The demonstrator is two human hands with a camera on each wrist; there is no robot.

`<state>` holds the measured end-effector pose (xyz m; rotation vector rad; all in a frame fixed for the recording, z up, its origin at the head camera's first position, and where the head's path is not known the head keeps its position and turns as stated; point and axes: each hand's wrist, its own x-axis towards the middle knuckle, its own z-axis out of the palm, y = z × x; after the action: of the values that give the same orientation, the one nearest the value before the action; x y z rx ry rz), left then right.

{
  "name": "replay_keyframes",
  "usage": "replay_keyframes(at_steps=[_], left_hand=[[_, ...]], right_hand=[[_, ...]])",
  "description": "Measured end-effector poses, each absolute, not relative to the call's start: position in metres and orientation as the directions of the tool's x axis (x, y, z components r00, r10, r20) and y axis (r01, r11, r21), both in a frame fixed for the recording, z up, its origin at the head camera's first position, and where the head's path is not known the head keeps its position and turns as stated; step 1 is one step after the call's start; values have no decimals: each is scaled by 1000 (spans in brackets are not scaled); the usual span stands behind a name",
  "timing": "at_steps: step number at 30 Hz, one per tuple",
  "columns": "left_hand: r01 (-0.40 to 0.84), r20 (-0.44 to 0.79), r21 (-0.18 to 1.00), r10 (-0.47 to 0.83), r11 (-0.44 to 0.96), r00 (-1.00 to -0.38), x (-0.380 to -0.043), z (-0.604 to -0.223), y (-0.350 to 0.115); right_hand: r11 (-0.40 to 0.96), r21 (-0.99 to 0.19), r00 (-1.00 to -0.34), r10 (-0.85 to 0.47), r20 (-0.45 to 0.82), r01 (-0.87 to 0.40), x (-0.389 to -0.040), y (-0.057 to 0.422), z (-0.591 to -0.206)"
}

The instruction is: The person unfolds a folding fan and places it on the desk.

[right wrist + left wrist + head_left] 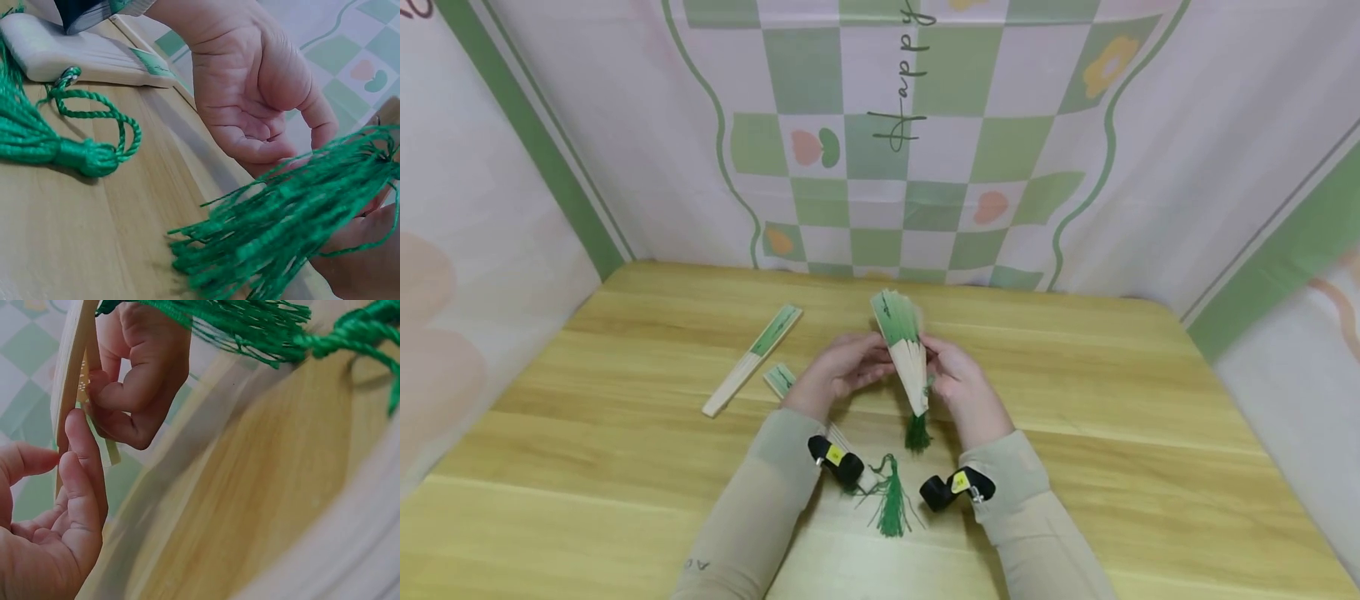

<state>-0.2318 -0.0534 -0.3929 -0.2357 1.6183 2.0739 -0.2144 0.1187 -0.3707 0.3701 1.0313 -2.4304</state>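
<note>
A partly spread folding fan [901, 346], green above pale wooden ribs, is held upright between both hands over the table. My left hand [850, 367] pinches one side of it; in the left wrist view its thumb and fingers meet at the fan's edge. On the other side my right hand [958, 379] grips it, fingers curled in the left wrist view. From the fan's lower end hangs a green tassel [917, 433], which hides part of the right hand in the right wrist view.
A closed folding fan [752, 360] lies on the wooden table [1112, 467] at the left. Another closed fan [780, 379] lies partly beneath the left forearm, its green tassel [891, 504] towards me. Behind the table hangs a checkered cloth [880, 200].
</note>
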Motion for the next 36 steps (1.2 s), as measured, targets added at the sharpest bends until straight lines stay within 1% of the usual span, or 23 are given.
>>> replay_keyframes(at_steps=[6,12,18,28,36], left_hand=[[-480,-431,857,251,-184,-867,-233,-391,-55],[-475,-422,851,244,-226,-873,-233,-394,-55],[-468,-422,851,222,-236,-879,-233,-396,-58],[-458,-415,851,206,-258,-886,-235,-396,-64],[-471,-414,824,232,-314,-880,-236,-398,-70]], right_hand=[[-656,-544,-842,-297,-451,523,-217,121,-370],[-711,-474,-831,-289,-476,519,-218,126,-372],[-693,-483,-825,-305,-477,535,-221,125,-372],[-712,-475,-819,-249,-517,517,-221,126,-373],[-732,-469,-821,-214,-530,494,-220,130,-372]])
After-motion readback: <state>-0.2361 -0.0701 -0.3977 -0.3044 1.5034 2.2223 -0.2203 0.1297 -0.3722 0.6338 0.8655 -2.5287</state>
